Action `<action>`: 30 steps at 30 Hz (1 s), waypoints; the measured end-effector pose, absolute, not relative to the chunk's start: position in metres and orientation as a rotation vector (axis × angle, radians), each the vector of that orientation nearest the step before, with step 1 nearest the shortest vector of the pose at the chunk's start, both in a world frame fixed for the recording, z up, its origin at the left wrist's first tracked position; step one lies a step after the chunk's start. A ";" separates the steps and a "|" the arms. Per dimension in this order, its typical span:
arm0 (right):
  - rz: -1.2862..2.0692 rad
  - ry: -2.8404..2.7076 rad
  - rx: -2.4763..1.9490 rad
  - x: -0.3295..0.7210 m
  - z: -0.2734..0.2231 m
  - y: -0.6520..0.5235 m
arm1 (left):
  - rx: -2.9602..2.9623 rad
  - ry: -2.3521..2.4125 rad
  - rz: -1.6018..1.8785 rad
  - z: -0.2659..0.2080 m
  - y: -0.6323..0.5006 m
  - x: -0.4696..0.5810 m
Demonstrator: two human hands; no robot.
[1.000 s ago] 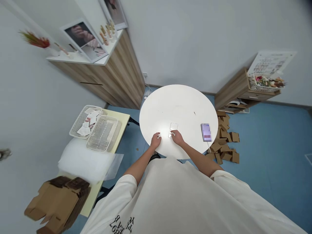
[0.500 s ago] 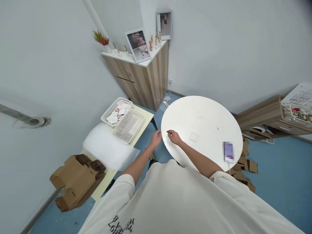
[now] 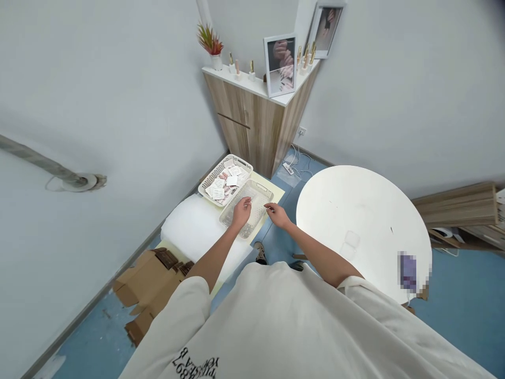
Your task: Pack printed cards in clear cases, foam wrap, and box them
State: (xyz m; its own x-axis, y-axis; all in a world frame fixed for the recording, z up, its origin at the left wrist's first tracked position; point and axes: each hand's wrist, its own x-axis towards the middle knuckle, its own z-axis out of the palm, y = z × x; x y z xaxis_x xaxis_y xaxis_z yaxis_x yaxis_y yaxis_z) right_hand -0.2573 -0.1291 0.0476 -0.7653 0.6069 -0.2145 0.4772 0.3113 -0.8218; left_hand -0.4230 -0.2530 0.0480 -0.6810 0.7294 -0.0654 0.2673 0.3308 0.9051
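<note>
My left hand [image 3: 242, 211] is over the mesh basket [image 3: 268, 192] that holds clear plastic pieces; its fingers reach forward, slightly apart, near the basket's middle. My right hand [image 3: 278, 216] hangs just off the basket's right side, thumb and fingers pinched together. Whatever sits in that pinch is too small to make out. Beside this basket stands a second white basket [image 3: 204, 185] filled with small printed packets [image 3: 232, 181]. A clear, thin plastic case [image 3: 350, 245] lies on the round white table [image 3: 355, 195] to the right.
White foam sheeting [image 3: 193, 226] and folded cardboard boxes [image 3: 148, 284] lie on the pale yellow table [image 3: 277, 194]. A blurred-out purple object [image 3: 407, 271] is on the round table. Behind stands a wooden cabinet [image 3: 256, 123] with framed pictures; a power strip [image 3: 289, 168] lies on the floor.
My view has turned left. Both hands have moved from the round table's edge to the baskets, the left one now above the basket of clear pieces.
</note>
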 end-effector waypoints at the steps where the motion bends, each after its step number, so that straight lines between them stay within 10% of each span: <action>1: 1.463 -2.433 -1.001 -0.267 0.048 -0.130 | 0.890 2.179 1.305 0.045 -0.255 -0.439; 17: 1.519 -2.469 -0.941 -0.351 0.051 -0.130 | 1.269 2.442 -0.042 0.008 -0.258 -0.604; 30: 1.563 -2.393 -0.996 -0.353 0.052 -0.121 | 1.062 2.466 0.541 0.047 -0.251 -0.601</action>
